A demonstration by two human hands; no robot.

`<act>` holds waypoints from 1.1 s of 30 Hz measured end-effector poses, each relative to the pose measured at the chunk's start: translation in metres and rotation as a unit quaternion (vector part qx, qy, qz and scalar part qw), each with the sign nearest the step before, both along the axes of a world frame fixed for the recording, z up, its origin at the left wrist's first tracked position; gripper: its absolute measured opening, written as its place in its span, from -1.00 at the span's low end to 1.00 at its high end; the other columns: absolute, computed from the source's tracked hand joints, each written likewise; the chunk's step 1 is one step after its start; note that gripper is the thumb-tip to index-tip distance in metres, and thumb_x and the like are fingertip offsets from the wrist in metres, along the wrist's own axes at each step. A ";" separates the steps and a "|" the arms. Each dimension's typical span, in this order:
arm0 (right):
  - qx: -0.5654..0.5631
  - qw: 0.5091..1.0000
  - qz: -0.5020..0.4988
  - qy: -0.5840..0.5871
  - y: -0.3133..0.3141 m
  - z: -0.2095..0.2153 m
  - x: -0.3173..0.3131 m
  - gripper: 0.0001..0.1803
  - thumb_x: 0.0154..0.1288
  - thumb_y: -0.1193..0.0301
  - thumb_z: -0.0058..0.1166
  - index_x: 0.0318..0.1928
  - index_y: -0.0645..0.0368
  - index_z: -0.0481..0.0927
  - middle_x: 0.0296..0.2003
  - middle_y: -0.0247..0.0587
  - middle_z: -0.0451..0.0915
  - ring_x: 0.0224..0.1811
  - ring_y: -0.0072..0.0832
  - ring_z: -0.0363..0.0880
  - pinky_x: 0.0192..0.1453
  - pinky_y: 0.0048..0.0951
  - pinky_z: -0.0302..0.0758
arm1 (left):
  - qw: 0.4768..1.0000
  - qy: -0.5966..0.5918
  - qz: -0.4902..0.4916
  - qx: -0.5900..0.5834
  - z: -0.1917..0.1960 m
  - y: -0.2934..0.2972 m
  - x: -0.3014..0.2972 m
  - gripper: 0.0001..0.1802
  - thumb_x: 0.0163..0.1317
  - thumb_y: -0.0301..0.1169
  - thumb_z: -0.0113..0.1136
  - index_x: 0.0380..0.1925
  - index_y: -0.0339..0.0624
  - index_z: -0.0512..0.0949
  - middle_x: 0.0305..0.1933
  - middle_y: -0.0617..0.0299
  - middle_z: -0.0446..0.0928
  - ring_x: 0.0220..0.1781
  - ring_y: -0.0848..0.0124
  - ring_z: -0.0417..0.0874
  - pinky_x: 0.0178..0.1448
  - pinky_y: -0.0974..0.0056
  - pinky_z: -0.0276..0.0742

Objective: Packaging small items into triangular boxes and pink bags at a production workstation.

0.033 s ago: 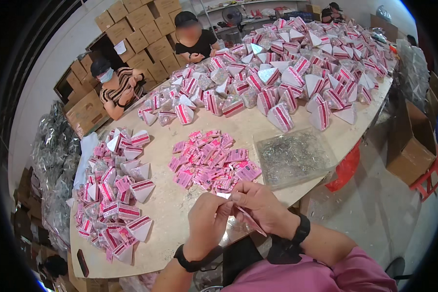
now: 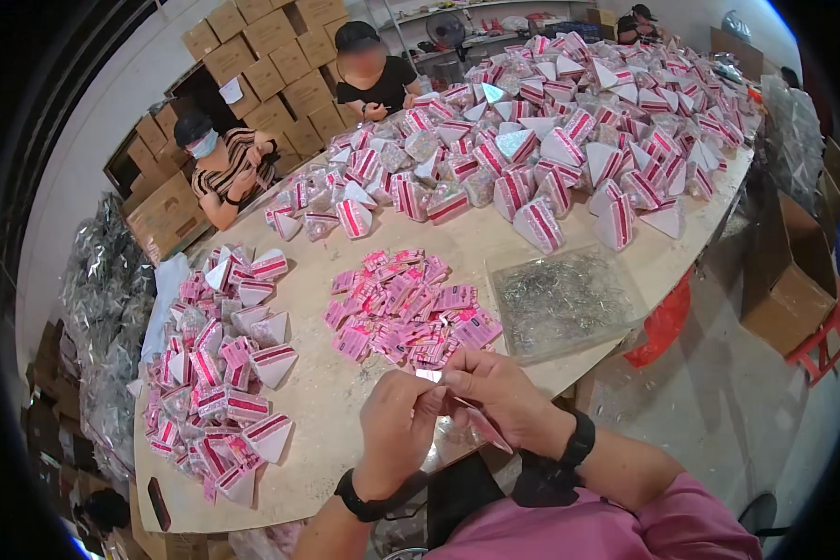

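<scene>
My left hand [image 2: 397,425] and my right hand [image 2: 499,397] meet over the table's near edge, both pinching one small pink and white packet [image 2: 471,415]. Just beyond my fingers lies a loose pile of flat pink cards [image 2: 406,308]. To the right of it stands a clear plastic tray [image 2: 565,299] full of small metal pins. Both wrists wear black bands.
Folded pink and white triangular packs are heaped at the left [image 2: 219,373] and across the far table [image 2: 551,121]. Two people [image 2: 224,163] [image 2: 373,75] sit at the far side before stacked cardboard boxes [image 2: 261,47]. An open carton [image 2: 793,280] stands on the floor at right.
</scene>
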State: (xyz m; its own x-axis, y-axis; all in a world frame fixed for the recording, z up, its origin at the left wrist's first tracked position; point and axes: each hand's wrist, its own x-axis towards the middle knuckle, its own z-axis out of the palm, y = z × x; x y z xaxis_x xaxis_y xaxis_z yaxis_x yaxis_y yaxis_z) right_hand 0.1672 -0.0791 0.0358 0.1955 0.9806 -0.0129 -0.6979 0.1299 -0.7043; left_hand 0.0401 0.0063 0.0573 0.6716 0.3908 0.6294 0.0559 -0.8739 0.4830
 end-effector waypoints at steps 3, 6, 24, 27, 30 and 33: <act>-0.027 0.999 0.037 -0.019 -0.001 -0.002 0.001 -0.85 0.33 0.38 0.02 -0.29 0.21 0.43 -0.46 -0.24 0.53 -0.61 -0.65 0.47 -0.55 -0.70 0.35 | 1.000 -0.017 0.010 0.024 -0.006 0.000 -0.001 -0.90 0.11 -0.49 0.23 -0.46 -0.20 0.47 -0.54 0.16 0.45 -0.49 0.24 0.47 -0.41 0.25 0.38; -0.057 0.996 0.058 -0.040 -0.003 -0.007 0.004 -0.84 0.32 0.37 0.02 -0.31 0.20 0.44 -0.47 -0.24 0.53 -0.62 -0.66 0.46 -0.57 -0.71 0.33 | 1.000 -0.016 -0.004 0.025 -0.010 0.000 -0.008 -0.86 0.07 -0.50 0.26 -0.47 -0.22 0.46 -0.53 0.18 0.46 -0.48 0.30 0.50 -0.40 0.29 0.40; -0.091 0.991 0.008 -0.100 -0.018 -0.023 0.017 -0.86 0.30 0.40 0.03 -0.34 0.22 0.46 -0.58 -0.26 0.51 -0.72 -0.73 0.32 -0.63 -0.74 0.23 | 0.978 0.191 0.081 -0.024 -0.044 0.061 -0.016 -0.67 0.06 -0.29 0.27 -0.27 -0.27 0.44 -0.33 0.02 0.48 -0.33 0.13 0.52 -0.25 0.18 0.44; -0.120 0.984 -0.003 -0.134 -0.024 -0.023 0.022 -0.87 0.29 0.42 0.02 -0.32 0.24 0.48 -0.57 -0.28 0.52 -0.72 -0.76 0.30 -0.63 -0.73 0.23 | 0.976 0.147 -0.041 -0.156 -0.015 0.029 -0.013 -0.55 0.10 -0.30 0.23 -0.03 -0.25 0.42 -0.10 0.01 0.48 -0.08 0.20 0.50 -0.04 0.19 0.43; -0.116 0.981 0.043 -0.149 -0.020 -0.023 0.012 -0.88 0.27 0.43 0.03 -0.30 0.25 0.50 -0.57 -0.31 0.51 -0.72 -0.78 0.29 -0.63 -0.72 0.23 | 0.967 0.155 -0.152 -0.137 -0.006 0.010 -0.012 -0.45 0.07 -0.30 0.25 0.07 -0.23 0.37 0.09 -0.01 0.41 0.10 0.13 0.44 0.10 0.12 0.39; -0.107 0.982 0.090 -0.130 -0.018 -0.027 0.008 -0.88 0.26 0.43 0.06 -0.31 0.24 0.52 -0.57 -0.35 0.50 -0.69 -0.78 0.31 -0.63 -0.72 0.22 | 0.948 0.233 -0.181 -0.123 0.011 -0.004 -0.004 -0.41 0.05 -0.34 0.29 0.11 -0.21 0.37 0.09 -0.03 0.43 0.13 0.11 0.46 0.17 0.10 0.35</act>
